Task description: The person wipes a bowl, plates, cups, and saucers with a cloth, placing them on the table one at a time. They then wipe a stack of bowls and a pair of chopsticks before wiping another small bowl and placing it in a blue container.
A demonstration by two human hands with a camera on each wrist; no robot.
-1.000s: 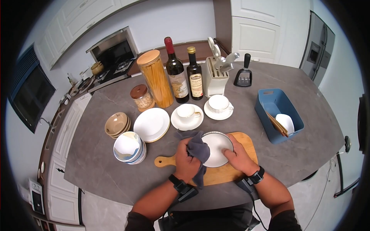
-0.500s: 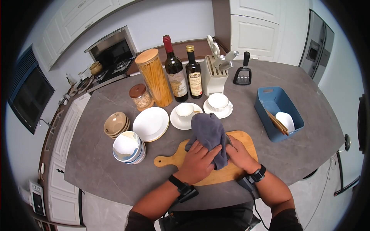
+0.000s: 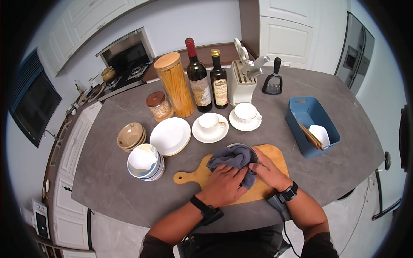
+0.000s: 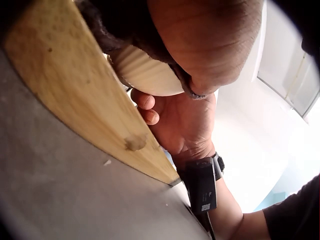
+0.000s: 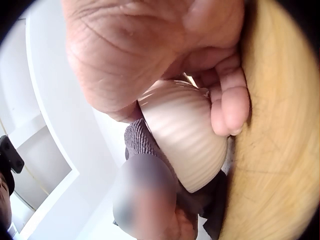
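Note:
In the head view my left hand [image 3: 223, 185] holds a bunched dark grey cloth [image 3: 234, 157] over the mouth of a bowl, its fingers lying across the cloth. The bowl's dark rim [image 3: 241, 145] shows behind the cloth; the inside is covered. My right hand [image 3: 272, 172] grips the bowl on its right side, thumb near the rim. From the right wrist, the white ribbed bowl [image 5: 185, 135] appears tilted close over the wooden cutting board [image 5: 280, 130], with fingertips [image 5: 235, 107] curled under its wall. A fold of cloth [image 5: 140, 140] hangs over the rim.
Left of the board stand patterned bowls [image 3: 144, 162], brown bowls [image 3: 131, 135] and white plates [image 3: 171, 136]. Two cups on saucers [image 3: 211, 122] sit behind it, with bottles [image 3: 200, 86], a pasta jar [image 3: 175, 86] and a knife block [image 3: 242, 88] beyond. A blue bin [image 3: 297, 133] stands right.
My left hand has moved from the bowl's left edge over its mouth, carrying the cloth. The cloth rose in a tall bunch, then sank lower. The right hand keeps its grip on the bowl.

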